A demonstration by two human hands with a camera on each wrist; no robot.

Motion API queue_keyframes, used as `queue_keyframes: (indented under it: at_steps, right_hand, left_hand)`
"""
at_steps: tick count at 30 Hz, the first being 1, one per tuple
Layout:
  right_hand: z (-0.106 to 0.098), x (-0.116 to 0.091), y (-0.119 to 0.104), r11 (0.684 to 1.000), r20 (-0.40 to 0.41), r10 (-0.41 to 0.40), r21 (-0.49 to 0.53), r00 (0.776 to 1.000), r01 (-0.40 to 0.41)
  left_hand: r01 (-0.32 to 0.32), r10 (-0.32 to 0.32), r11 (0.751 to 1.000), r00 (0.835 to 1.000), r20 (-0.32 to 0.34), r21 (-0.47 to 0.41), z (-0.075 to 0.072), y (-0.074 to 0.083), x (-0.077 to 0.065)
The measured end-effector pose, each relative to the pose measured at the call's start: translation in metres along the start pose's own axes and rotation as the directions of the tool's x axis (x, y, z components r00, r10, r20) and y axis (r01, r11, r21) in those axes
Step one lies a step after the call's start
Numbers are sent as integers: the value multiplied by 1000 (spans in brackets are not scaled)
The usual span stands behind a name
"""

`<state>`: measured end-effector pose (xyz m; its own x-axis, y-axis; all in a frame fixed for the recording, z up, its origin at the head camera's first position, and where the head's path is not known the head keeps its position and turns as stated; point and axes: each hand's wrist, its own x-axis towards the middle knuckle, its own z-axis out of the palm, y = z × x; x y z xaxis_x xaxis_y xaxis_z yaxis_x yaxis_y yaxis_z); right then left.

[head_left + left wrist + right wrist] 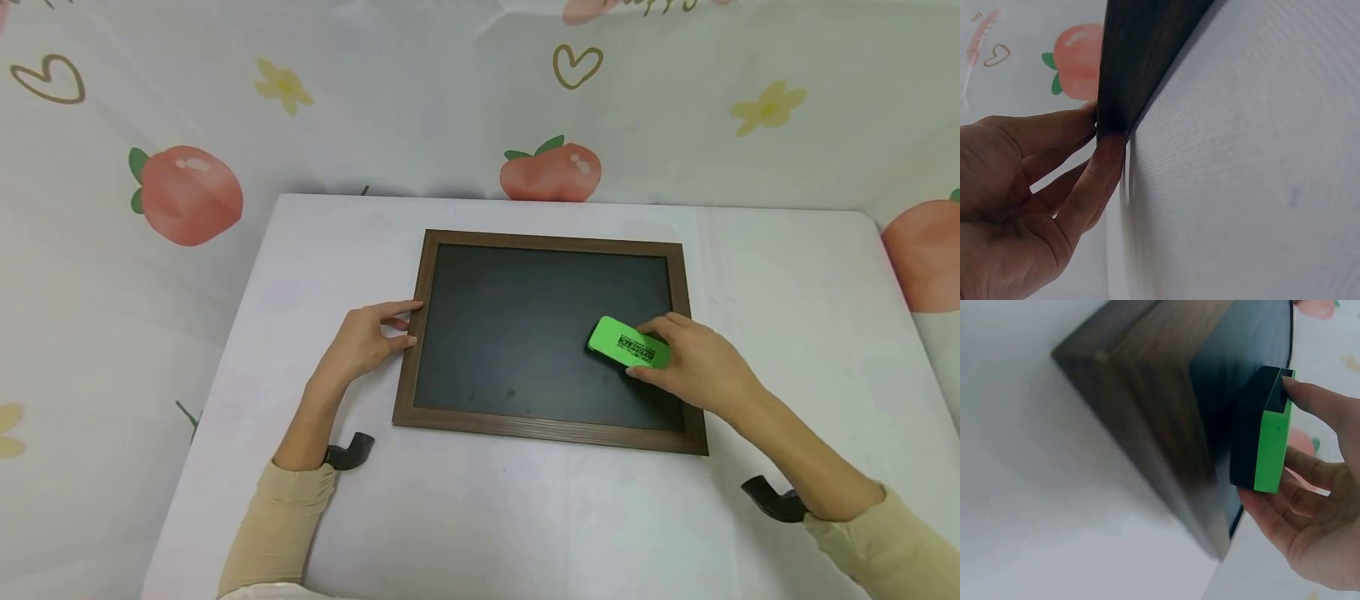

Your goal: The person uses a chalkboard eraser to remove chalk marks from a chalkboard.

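Observation:
A blackboard (525, 317) in a brown wooden frame lies on the white table. My left hand (363, 337) holds the left side of its frame (1138, 56), with thumb and fingertips at the edge. Over the right half of the board, my right hand (701, 362) grips a bright green board eraser (618, 340) by its right end. In the right wrist view, thumb and fingers clasp opposite ends of the eraser (1272, 450), and its dark face is turned to the board. A few small dark spots (512, 392) show low on the black surface.
The white table (510, 517) extends around the board. Behind it hangs a pale cloth (420, 100) printed with peaches, hearts and flowers. Black curved pieces (350, 451) stick out at both wrists, by the beige sleeves (281, 521).

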<state>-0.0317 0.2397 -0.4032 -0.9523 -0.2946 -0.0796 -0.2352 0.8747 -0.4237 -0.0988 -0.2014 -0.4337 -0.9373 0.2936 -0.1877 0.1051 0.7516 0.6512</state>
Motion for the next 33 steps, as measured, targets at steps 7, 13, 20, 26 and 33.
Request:
queue_keyframes:
  at_steps: [7,13,20,26,33]
  right_hand:
    - [-13,-9,21,999,-138,49,29,989,-46]
    - [-20,-17,41,984,-160,170,73,972,-160]
    - [-21,-23,63,945,-147,325,73,934,-317]
    - [-17,-27,75,913,-175,408,63,896,-403]
    - [-11,-32,78,894,-110,448,43,887,-446]
  left_hand:
    - [-6,5,1000,1000,-13,-28,-1,0,-3]
    - [-7,7,999,1000,-3,-37,-2,-2,-6]
    - [-13,13,999,1000,3,34,-8,-7,-9]
    - [-13,20,990,999,-45,140,-12,-10,-10]
    - [-16,47,958,994,-101,286,-13,-14,-15]
